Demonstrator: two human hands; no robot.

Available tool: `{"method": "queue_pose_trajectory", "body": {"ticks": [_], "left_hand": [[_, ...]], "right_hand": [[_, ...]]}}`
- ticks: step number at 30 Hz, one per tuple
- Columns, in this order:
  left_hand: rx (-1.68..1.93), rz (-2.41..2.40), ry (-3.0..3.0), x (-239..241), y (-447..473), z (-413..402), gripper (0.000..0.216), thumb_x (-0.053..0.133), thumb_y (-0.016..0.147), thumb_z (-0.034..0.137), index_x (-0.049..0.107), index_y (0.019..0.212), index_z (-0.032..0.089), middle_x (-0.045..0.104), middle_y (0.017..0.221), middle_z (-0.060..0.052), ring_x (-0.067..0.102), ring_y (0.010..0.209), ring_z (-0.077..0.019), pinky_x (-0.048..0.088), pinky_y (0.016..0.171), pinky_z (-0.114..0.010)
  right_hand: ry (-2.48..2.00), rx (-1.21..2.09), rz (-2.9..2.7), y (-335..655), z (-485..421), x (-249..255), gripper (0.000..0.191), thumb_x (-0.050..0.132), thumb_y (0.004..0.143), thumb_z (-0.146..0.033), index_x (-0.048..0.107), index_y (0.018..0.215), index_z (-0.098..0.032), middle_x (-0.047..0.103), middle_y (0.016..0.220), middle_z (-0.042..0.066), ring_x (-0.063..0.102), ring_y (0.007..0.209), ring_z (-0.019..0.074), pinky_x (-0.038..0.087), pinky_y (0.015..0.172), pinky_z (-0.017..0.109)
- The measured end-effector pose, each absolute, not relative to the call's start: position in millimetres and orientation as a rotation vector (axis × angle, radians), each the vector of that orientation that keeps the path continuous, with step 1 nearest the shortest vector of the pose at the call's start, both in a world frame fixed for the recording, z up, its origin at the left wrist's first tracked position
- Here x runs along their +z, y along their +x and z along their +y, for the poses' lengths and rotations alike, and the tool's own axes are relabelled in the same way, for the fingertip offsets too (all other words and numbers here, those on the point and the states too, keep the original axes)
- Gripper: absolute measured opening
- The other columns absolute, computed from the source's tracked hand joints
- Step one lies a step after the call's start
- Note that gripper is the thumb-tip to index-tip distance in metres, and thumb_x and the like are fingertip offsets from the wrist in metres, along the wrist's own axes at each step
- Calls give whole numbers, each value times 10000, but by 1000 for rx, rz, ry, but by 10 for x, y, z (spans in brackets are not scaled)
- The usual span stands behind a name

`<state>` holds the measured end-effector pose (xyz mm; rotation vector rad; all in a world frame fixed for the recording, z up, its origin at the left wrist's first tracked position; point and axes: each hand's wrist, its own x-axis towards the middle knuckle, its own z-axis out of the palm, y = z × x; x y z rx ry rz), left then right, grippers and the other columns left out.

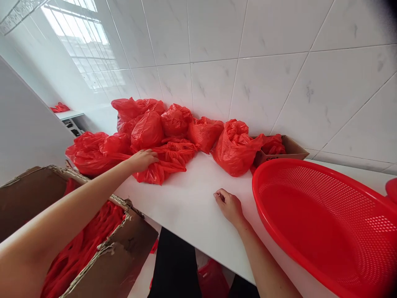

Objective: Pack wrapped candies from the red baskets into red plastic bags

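My left hand (144,161) reaches out over a loose, crumpled red plastic bag (173,159) on the white table. Its fingers are curled into the thin plastic, and the fingertips are partly hidden. My right hand (228,205) rests on the tabletop, loosely curled, with nothing seen in it. Behind the flattened bag, several filled red plastic bags (147,131) are lined up against the wall. One bulging red bag (234,149) stands between my right hand and the wall.
A large red perforated plastic basket (297,231) sits at the right. Behind it is a small cardboard box (293,149) holding red material. At lower left, a big open cardboard box (124,244) with red fabric-like pieces (89,236) stands beside the white table (192,207).
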<state>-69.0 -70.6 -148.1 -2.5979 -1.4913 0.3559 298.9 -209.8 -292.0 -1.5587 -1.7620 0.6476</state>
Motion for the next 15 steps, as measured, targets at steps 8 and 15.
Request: {"method": "queue_pose_trajectory", "body": {"ticks": [8, 15], "left_hand": [[385, -1625, -2450, -1554, -563, -966, 527, 520, 710, 25, 655, 1178, 228, 453, 1483, -131, 400, 1328, -360, 417, 974, -528], [72, -1374, -2640, -1465, -43, -1217, 687, 605, 689, 259, 509, 1346, 434, 400, 1548, -6, 345, 1413, -336, 333, 1088, -540]], "right_hand": [[-1531, 636, -1721, 2939, -2047, -2929, 234, 460, 910, -372, 582, 768, -233, 582, 636, -26, 492, 576, 142, 326, 547, 243], [-941, 521, -1913, 2942, -2997, -1936, 100, 565, 891, -291, 665, 889, -281, 692, 746, -46, 609, 659, 115, 491, 746, 238]]}}
